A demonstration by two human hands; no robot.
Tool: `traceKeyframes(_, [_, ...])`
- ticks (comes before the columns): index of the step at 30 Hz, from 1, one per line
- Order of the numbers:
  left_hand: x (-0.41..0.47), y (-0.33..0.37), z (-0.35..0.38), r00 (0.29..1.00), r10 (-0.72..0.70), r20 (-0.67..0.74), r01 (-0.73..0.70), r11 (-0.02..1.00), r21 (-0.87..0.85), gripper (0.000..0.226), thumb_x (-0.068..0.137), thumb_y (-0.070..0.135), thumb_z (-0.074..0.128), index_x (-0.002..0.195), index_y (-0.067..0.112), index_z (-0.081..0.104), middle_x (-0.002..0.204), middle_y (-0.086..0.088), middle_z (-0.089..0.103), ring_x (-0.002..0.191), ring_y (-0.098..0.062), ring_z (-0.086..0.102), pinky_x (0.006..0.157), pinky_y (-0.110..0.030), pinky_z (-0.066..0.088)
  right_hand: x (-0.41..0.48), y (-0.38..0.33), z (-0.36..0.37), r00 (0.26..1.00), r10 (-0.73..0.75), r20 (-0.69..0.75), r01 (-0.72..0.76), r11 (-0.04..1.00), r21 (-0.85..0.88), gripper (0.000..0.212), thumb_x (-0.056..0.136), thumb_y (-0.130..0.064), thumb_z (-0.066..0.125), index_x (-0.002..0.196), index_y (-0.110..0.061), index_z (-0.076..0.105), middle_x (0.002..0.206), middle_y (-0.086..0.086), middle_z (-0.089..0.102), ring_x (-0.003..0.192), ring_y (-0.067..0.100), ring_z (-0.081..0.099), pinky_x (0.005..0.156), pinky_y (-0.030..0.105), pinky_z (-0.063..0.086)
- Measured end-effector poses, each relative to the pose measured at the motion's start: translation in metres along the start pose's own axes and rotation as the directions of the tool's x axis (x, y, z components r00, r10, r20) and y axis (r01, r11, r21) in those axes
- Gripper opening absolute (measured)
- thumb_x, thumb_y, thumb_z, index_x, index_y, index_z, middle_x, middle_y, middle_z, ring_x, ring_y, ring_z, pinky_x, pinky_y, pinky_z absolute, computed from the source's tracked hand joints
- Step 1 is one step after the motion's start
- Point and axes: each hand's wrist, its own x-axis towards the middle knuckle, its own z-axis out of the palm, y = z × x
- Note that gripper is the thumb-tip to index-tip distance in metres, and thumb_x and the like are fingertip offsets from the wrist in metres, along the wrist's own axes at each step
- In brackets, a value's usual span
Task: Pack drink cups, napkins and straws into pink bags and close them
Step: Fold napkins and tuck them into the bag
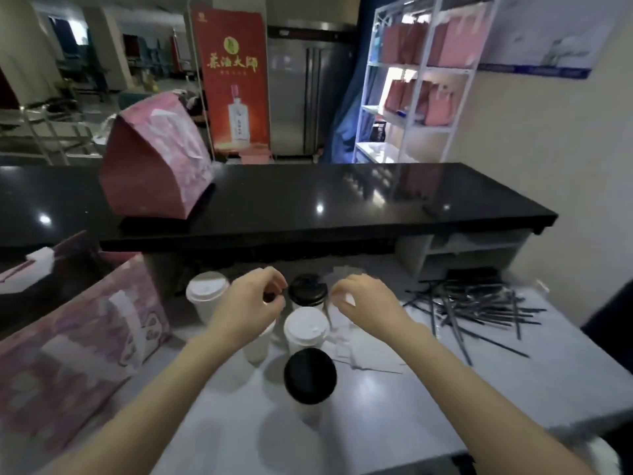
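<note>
drink shop | black service counter (308,200) | lidded cups (305,325) | shelf of pink bags (421,80)

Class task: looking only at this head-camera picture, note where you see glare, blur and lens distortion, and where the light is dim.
Head view: bright glare spots on the glossy black counter; wide-angle bending bows the counter's edge and tilts the white shelf; motion blur softens the left hand, right hand and pink bag; the room is dim, and the cups cast soft shadows.

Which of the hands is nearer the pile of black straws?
Right. The right hand hovers just left of the black straws; the left hand is farther left, beyond the black-lidded cup.
</note>
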Motion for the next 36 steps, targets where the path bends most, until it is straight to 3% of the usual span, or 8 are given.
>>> traceKeyframes(3, [0.023, 0.029, 0.057, 0.990, 0.037, 0.139, -0.040, 0.999, 0.018, 0.018, 0.080, 0.017, 0.062, 0.097, 0.022, 0.064, 0.090, 0.008, 0.065, 0.088, -0.011, 0.061, 0.080, -0.036, 0.051, -0.029, 0.055, 0.001, 0.979, 0.189, 0.072, -0.190, 0.982, 0.019, 0.029, 0.094, -0.033, 0.055, 0.121, -0.026, 0.058, 0.120, -0.005, 0.060, 0.113, 0.018, 0.052, 0.092, 0.034, 0.043])
traceKeyframes(7, [0.050, 0.047, 0.120, 0.951, 0.069, 0.301, -0.101, 0.991, 0.089, 0.022, 0.084, 0.024, 0.060, 0.106, 0.024, 0.061, 0.098, 0.011, 0.062, 0.096, -0.011, 0.058, 0.080, -0.032, 0.049, -0.053, 0.102, 0.015, 0.932, 0.334, 0.140, -0.345, 0.937, 0.061, 0.036, 0.091, -0.032, 0.059, 0.126, -0.026, 0.054, 0.124, -0.003, 0.059, 0.115, 0.016, 0.052, 0.094, 0.034, 0.044])
traceKeyframes(15, [0.094, 0.032, 0.201, 0.862, -0.104, 0.497, -0.044, 0.960, 0.278, 0.058, 0.083, 0.026, 0.069, 0.136, 0.021, 0.044, 0.131, -0.003, 0.052, 0.117, -0.023, 0.051, 0.086, -0.030, 0.042, -0.024, 0.136, 0.068, 0.921, 0.341, 0.186, -0.362, 0.928, 0.090, 0.054, 0.088, -0.038, 0.061, 0.137, -0.026, 0.044, 0.133, 0.002, 0.050, 0.123, 0.023, 0.046, 0.096, 0.036, 0.041])
traceKeyframes(22, [0.113, 0.018, 0.235, 0.822, -0.222, 0.524, 0.095, 0.961, 0.258, 0.067, 0.085, 0.014, 0.064, 0.144, 0.023, 0.034, 0.129, -0.015, 0.048, 0.112, -0.030, 0.054, 0.091, -0.035, 0.045, 0.016, 0.147, 0.109, 0.885, 0.424, 0.192, -0.456, 0.873, 0.173, 0.056, 0.090, -0.033, 0.059, 0.141, -0.020, 0.040, 0.131, 0.010, 0.052, 0.123, 0.029, 0.044, 0.097, 0.039, 0.040])
traceKeyframes(25, [0.116, 0.013, 0.240, 0.823, -0.220, 0.524, 0.100, 0.964, 0.247, 0.062, 0.084, 0.011, 0.065, 0.140, 0.024, 0.041, 0.131, -0.012, 0.047, 0.113, -0.029, 0.054, 0.094, -0.034, 0.044, 0.023, 0.152, 0.120, 0.896, 0.408, 0.174, -0.436, 0.881, 0.181, 0.046, 0.088, -0.028, 0.062, 0.132, -0.019, 0.051, 0.123, 0.010, 0.054, 0.116, 0.029, 0.047, 0.092, 0.037, 0.042])
traceKeyframes(30, [0.119, 0.007, 0.241, 0.861, -0.241, 0.447, 0.202, 0.970, 0.133, 0.044, 0.082, 0.003, 0.065, 0.124, 0.015, 0.059, 0.128, -0.008, 0.040, 0.103, -0.025, 0.058, 0.094, -0.032, 0.046, 0.024, 0.156, 0.128, 0.883, 0.451, 0.128, -0.464, 0.803, 0.374, 0.028, 0.081, -0.015, 0.066, 0.109, -0.019, 0.068, 0.109, 0.002, 0.058, 0.102, 0.020, 0.055, 0.085, 0.028, 0.045])
traceKeyframes(33, [0.120, 0.009, 0.239, 0.889, -0.267, 0.372, 0.284, 0.959, 0.008, 0.048, 0.083, -0.001, 0.058, 0.127, 0.017, 0.048, 0.124, -0.008, 0.034, 0.084, -0.025, 0.063, 0.080, -0.034, 0.054, 0.022, 0.155, 0.126, 0.863, 0.501, 0.066, -0.466, 0.739, 0.488, 0.018, 0.078, -0.007, 0.064, 0.087, -0.022, 0.068, 0.093, -0.008, 0.056, 0.085, 0.012, 0.059, 0.070, 0.015, 0.041])
traceKeyframes(36, [0.123, 0.009, 0.240, 0.883, -0.274, 0.381, 0.299, 0.954, -0.009, 0.066, 0.083, 0.000, 0.055, 0.141, 0.021, 0.032, 0.127, -0.009, 0.033, 0.082, -0.023, 0.059, 0.063, -0.024, 0.050, 0.013, 0.158, 0.121, 0.826, 0.562, 0.047, -0.460, 0.623, 0.633, 0.032, 0.071, 0.006, 0.056, 0.077, -0.025, 0.057, 0.084, -0.003, 0.055, 0.076, 0.015, 0.055, 0.066, 0.014, 0.042])
